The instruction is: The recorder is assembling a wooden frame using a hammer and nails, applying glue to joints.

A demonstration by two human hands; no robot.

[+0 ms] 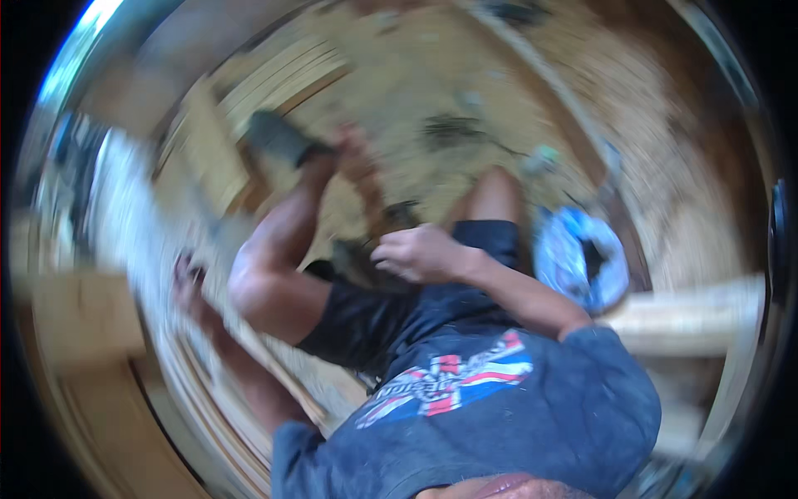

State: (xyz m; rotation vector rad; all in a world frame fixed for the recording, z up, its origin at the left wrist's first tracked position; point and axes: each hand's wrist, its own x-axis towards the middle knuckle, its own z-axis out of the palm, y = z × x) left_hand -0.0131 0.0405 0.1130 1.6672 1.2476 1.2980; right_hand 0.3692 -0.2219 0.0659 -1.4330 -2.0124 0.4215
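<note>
My left hand point(191, 283) is stretched out to the left, beside my bent left knee and close to pale boards point(208, 399). Motion smears its fingers, and a small dark patch shows by them. Over my lap, my right hand point(422, 254) has its fingers curled downward. Whatever lies in its grip is hidden. Just past it is a dark, blurred object point(399, 214) whose kind I cannot make out. A blurred limb-like shape point(356, 158) reaches away from there, next to a grey-green shoe or sock point(283, 137).
Light wooden pieces point(287, 79) and a thick block point(212, 154) lie at the far left. A blue-and-white plastic bag point(582, 258) sits at my right. Wooden boards point(87, 316) stand at the near left, with a pale plank point(690, 318) on the right. Debris dots the tan floor point(416, 75).
</note>
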